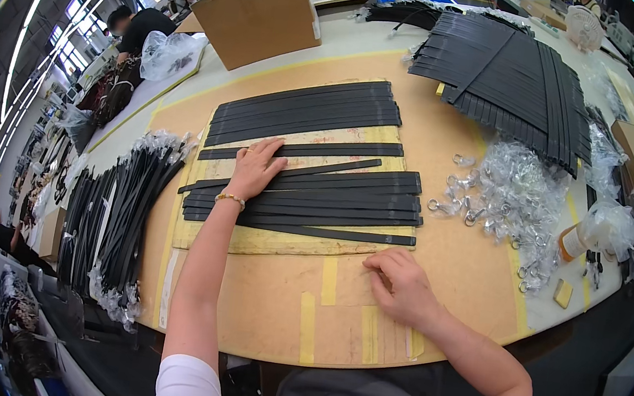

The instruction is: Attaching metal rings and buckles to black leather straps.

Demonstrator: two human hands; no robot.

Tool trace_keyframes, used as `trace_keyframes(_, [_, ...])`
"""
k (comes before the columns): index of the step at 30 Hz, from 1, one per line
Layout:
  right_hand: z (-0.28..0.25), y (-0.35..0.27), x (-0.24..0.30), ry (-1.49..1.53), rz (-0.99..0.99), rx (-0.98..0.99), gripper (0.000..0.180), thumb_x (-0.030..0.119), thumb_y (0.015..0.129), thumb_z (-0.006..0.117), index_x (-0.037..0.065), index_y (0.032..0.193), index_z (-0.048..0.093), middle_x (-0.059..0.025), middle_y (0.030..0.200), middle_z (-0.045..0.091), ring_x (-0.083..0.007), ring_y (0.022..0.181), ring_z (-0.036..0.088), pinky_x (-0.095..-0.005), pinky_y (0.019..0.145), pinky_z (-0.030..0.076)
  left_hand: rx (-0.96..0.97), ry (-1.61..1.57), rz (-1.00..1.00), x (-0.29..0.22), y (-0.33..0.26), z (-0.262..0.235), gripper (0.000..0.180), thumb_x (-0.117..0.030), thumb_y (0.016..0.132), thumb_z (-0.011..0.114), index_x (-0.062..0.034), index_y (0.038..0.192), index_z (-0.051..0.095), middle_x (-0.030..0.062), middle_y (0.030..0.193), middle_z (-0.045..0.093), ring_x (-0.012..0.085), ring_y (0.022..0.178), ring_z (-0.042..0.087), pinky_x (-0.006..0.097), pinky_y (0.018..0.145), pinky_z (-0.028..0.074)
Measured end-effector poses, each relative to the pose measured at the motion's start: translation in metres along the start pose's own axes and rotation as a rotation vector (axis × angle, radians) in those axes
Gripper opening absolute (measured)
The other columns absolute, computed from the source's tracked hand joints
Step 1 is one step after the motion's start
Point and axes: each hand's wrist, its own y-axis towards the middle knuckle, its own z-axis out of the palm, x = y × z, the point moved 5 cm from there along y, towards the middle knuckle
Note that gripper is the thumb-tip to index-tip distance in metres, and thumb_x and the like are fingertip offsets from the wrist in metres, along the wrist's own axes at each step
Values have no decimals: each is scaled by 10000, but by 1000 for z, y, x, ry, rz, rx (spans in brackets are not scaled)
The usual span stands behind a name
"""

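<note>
On a yellow board (287, 248) lie flat black straps in rows. A group of straps (308, 110) lies side by side at its far part. My left hand (259, 167) rests on a single black strap (339, 148) near the board's middle, fingers stretched out. Beneath its wrist, a looser group of straps (348, 202) overlaps unevenly, with one strap lying slantwise. By the board's near right edge, my right hand (401, 286) hovers or rests with fingers loosely bent and thumb apart. Nothing shows in it.
At left lies a bundle of black straps (122, 206) with clear wrapping. A stack of wide black straps (506, 79) stands far right, above a pile of bagged metal hooks (499, 197). A cardboard box (256, 16) stands behind. A yellow block (563, 293) lies near the right edge.
</note>
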Motion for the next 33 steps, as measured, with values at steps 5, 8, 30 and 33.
trace_keyframes(5, [-7,1,6,-45,12,-77,260,-21,836,658,0,1094,665,-153,1057,683,-345,1029,641,-415,905,536,-23,18,-16,0,2,3,579,-524,1030,480,-153,1468,556,53,1533,533,219,1420,465,423,1165,216])
trace_keyframes(8, [-31,16,-16,144,225,-189,261,1,889,655,-5,1149,656,-155,1105,697,-303,1032,681,-395,883,561,-45,44,-18,8,-1,4,585,-527,1028,482,-154,1475,548,63,1538,528,231,1427,458,425,1172,205])
trace_keyframes(30, [-39,129,-128,432,1001,33,273,214,839,664,-17,973,721,-125,862,691,-238,756,667,-402,689,566,1,3,-18,-4,-32,-4,598,-530,1007,518,-156,1473,537,96,1528,521,267,1425,449,434,1188,212])
trace_keyframes(33, [-31,118,-135,544,909,48,194,164,866,635,2,947,702,-96,871,679,-203,700,643,-392,621,554,-9,8,9,-10,-34,-5,596,-524,1005,529,-149,1468,539,97,1521,525,266,1427,447,436,1193,211])
